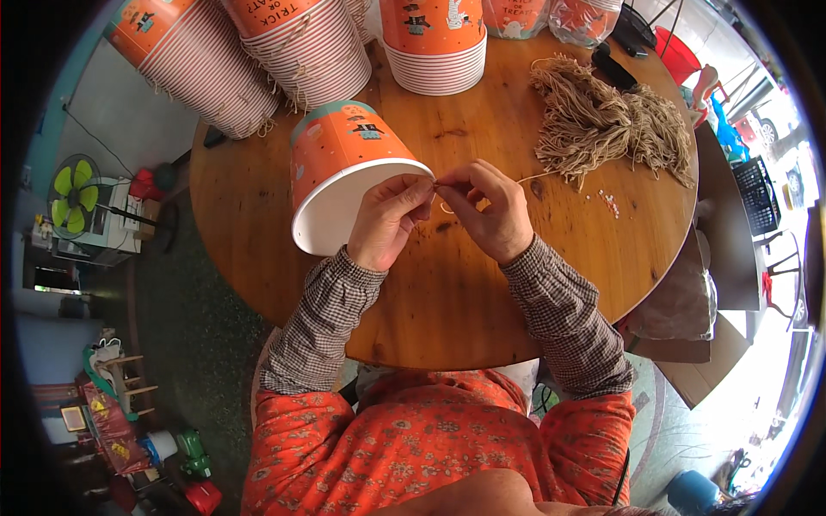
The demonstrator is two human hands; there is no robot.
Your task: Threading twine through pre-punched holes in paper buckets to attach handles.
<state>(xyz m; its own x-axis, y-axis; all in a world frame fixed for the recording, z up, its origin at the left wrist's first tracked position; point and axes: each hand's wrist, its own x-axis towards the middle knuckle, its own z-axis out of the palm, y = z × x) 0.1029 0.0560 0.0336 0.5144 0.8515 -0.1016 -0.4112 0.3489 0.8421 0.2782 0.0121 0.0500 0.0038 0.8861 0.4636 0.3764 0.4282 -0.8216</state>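
An orange paper bucket (331, 163) with a white rim and a teal base lies on its side on the round wooden table, its mouth toward me. My left hand (391, 219) is closed at the right end of the rim, fingertips pinching the edge. Against it, my right hand (492, 211) pinches a thin beige cord (538, 176); its fingertips touch those of the left. Part of the cord loops below the fingers, and its end at the rim is hidden by them.
Behind stand nested stacks of orange buckets (434, 69), several with cord handles. A heap of beige cords (602, 120) lies at the right, with small pale beads (609, 204) in front of it. Dark objects (613, 67) lie beyond the heap. The wooden table (447, 301) curves toward me.
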